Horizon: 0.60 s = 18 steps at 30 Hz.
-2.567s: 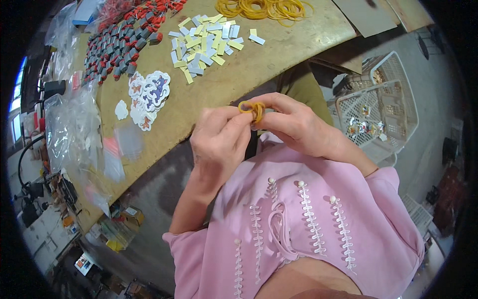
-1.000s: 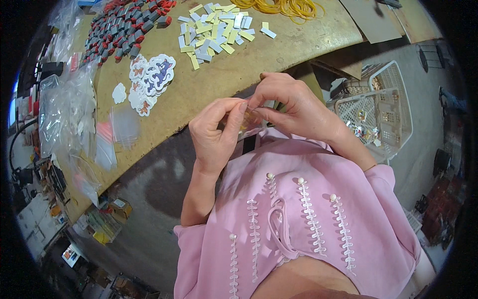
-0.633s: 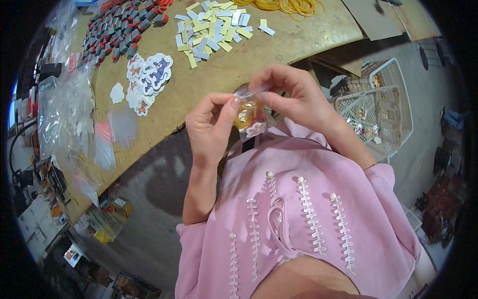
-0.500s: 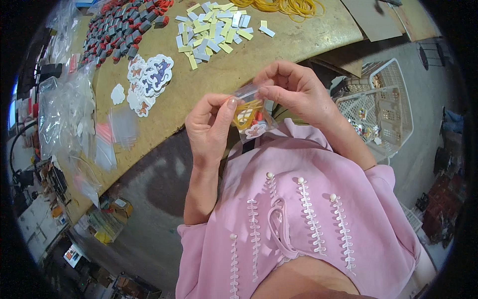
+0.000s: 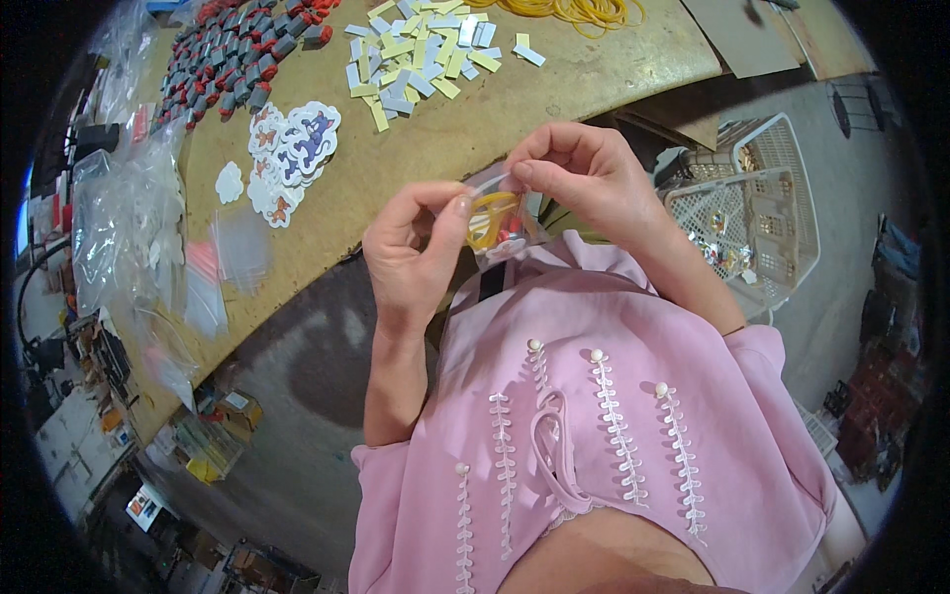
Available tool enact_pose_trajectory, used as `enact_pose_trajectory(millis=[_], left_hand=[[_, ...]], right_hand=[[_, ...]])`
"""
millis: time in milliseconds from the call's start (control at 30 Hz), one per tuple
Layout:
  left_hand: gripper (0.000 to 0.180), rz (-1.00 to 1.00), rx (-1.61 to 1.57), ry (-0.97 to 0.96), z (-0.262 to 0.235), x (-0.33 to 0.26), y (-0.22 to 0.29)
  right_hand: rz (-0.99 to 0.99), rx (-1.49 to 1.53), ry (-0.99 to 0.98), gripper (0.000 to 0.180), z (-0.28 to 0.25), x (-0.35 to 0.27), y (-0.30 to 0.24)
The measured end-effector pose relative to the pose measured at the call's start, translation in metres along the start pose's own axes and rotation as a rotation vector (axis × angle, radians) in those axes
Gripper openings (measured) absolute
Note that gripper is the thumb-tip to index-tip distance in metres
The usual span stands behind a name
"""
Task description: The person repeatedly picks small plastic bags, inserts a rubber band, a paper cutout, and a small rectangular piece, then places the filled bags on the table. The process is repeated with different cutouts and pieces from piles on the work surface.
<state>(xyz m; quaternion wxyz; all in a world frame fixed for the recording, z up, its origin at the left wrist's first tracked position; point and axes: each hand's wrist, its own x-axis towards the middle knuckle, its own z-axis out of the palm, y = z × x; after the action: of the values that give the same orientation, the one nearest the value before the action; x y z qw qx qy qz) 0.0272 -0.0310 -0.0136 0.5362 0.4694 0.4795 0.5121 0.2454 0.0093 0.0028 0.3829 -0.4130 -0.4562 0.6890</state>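
A small clear plastic bag (image 5: 502,247) hangs between my hands, just off the table's near edge. Inside it are yellow rubber bands (image 5: 488,222), something red and a white die-cut sticker, partly blurred. My left hand (image 5: 416,243) pinches the bag's top left corner between thumb and fingers. At the top right corner, my right hand (image 5: 584,178) grips the same bag with thumb and forefinger. The bag's top strip (image 5: 490,184) stretches between the two pinches.
On the table (image 5: 327,223) lie cartoon stickers (image 5: 292,158), grey-and-red pieces (image 5: 223,64), pale yellow and white small blocks (image 5: 421,59), rubber bands (image 5: 574,12) and flat clear bags (image 5: 242,247). Larger plastic bags (image 5: 129,218) cover its left side. A white basket (image 5: 792,208) stands at right.
The bag has tilted, so its top strip shows more plainly and the sticker inside less. My left hand has shifted slightly left; both hands keep their pinch.
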Motion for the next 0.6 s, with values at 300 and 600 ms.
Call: enact_pose_trajectory(millis=[300, 600], left_hand=[[0.007, 0.225, 0.569, -0.064, 0.009, 0.01, 0.015], [0.008, -0.066, 0.05, -0.054, -0.017, 0.0, 0.013]], right_hand=[[-0.002, -0.235, -0.041, 0.011, 0.015, -0.008, -0.008], [0.159, 0.042, 0.01, 0.015, -0.01, 0.002, -0.007]])
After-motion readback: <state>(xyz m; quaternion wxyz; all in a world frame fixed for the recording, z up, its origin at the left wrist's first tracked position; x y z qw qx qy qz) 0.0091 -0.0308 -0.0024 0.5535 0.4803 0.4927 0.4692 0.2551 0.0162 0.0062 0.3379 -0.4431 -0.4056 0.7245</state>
